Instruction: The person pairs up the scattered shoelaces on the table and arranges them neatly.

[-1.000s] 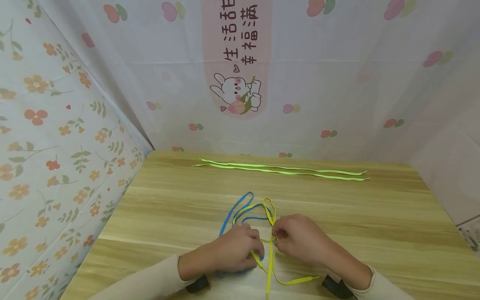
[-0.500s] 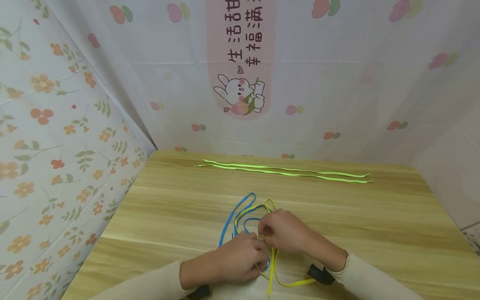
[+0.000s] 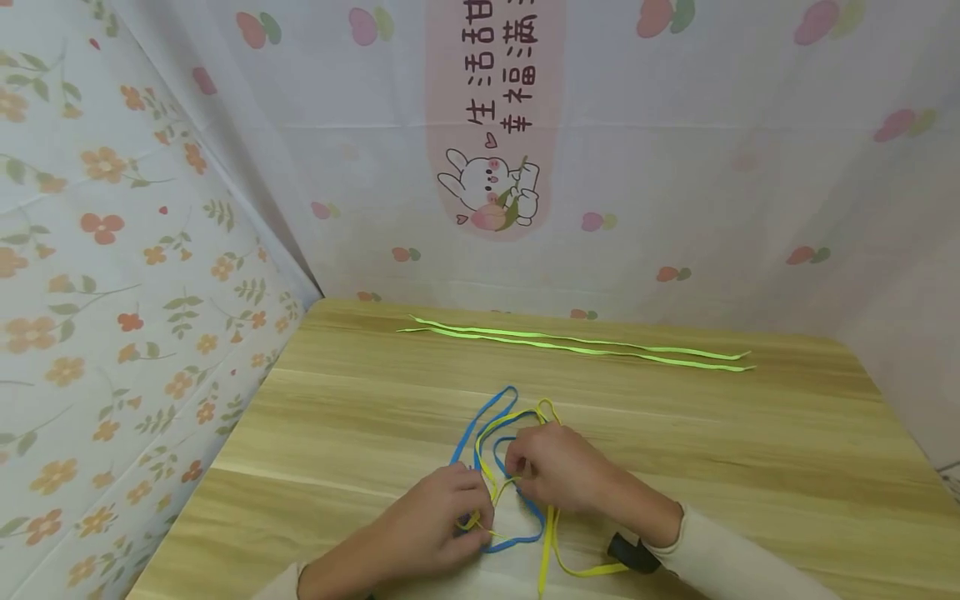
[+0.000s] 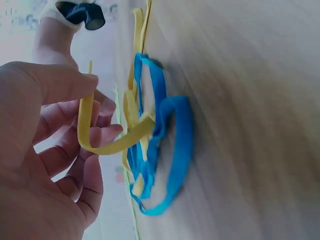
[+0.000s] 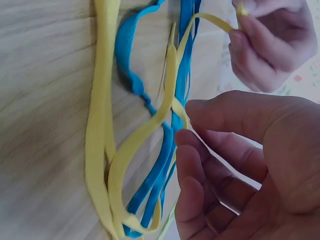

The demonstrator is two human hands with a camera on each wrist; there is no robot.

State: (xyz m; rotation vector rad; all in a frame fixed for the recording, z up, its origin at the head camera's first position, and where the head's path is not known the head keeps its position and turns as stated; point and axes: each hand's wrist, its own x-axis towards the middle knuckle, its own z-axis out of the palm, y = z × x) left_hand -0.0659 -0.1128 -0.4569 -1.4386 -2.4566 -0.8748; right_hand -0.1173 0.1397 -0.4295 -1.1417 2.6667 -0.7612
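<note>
In the head view, a yellow shoelace [image 3: 550, 542] and a blue shoelace [image 4: 184, 140] lie in a loose tangle near the table's front. My left hand [image 3: 435, 521] pinches a yellow lace end between thumb and index finger, lifted off the wood; the left wrist view shows the lace bending from there toward the blue loops. Just right of it, my right hand [image 3: 562, 467] hovers over the tangle. The right wrist view shows its thumb and index fingertip nipping a yellow strand, though the contact is partly hidden. Another yellow tip lies loose beside the blue strands there.
Two lime-green shoelaces [image 3: 592, 348] lie stretched side by side along the back of the wooden table [image 3: 360, 425]. Printed curtains [image 3: 337, 108] hang behind and to the left. A black wrist device [image 3: 633, 553] sits under my right sleeve.
Both hands have shifted left over the tangle. My left hand has drawn a yellow end leftward, uncovering more blue lace. The view has swung slightly left.
</note>
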